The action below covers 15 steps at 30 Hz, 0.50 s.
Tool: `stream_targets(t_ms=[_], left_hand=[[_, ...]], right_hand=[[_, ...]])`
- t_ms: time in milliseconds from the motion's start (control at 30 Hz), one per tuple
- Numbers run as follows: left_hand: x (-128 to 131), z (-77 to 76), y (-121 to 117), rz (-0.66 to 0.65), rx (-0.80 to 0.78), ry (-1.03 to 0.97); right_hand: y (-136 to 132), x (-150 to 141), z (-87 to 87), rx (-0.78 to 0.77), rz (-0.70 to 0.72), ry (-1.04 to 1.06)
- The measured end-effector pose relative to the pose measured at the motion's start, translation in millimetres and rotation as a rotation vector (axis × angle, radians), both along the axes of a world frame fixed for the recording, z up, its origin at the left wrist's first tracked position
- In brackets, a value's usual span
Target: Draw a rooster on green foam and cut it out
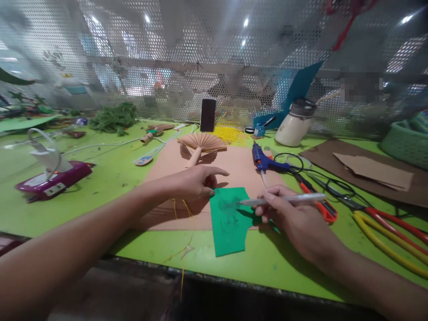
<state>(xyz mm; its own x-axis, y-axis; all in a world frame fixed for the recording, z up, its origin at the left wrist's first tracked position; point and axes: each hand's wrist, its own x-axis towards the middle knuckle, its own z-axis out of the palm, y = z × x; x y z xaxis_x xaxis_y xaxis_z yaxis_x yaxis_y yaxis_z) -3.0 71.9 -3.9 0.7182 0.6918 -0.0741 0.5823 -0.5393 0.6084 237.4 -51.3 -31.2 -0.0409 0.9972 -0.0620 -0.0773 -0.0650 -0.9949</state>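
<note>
A grey pen [284, 199] lies between the thumb and fingers of my right hand [284, 214], its tip over a piece of green paper [230, 232] with dark smudgy marks. My left hand [197, 183] is at the paper's upper left corner, its thumb tip touching or just over the edge. The left index finger stretches forward, and the other fingers curl beneath. Under the paper lies a light brown sheet [234, 165]. Beyond the left hand sits a pleated brown paper fan shape [200, 145] with a rolled stem. Yellow threads [187, 207] trail beside the green paper.
A blue glue gun [264, 158], a cutter [317, 200] and large scissors [371, 218] lie to the right. A purple power strip [55, 180] sits at left. Behind stand a phone [207, 115] and a cream pot [294, 125], before a perforated metal screen [180, 53].
</note>
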Motion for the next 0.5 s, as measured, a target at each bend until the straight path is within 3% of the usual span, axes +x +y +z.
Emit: stream_targets(t_ms=[100,267,333,500], left_hand=[[0,-7.2,5,0.003,-0.1,-0.083],[-5,-8.2,11,0.021,-0.312,-0.236],[-6,-3.6,9,0.025,-0.374,-0.308],[-5,6.0,2,0.037,-0.457,-0.486]], right_hand=[[2,4,1.1,0.06,-0.046,-0.124],[15,21,6.2,0.322,-0.266,-0.402],[21,27,5.9,0.396,-0.267,-0.492],[30,30,-3.1,0.406,-0.162,-0.441]])
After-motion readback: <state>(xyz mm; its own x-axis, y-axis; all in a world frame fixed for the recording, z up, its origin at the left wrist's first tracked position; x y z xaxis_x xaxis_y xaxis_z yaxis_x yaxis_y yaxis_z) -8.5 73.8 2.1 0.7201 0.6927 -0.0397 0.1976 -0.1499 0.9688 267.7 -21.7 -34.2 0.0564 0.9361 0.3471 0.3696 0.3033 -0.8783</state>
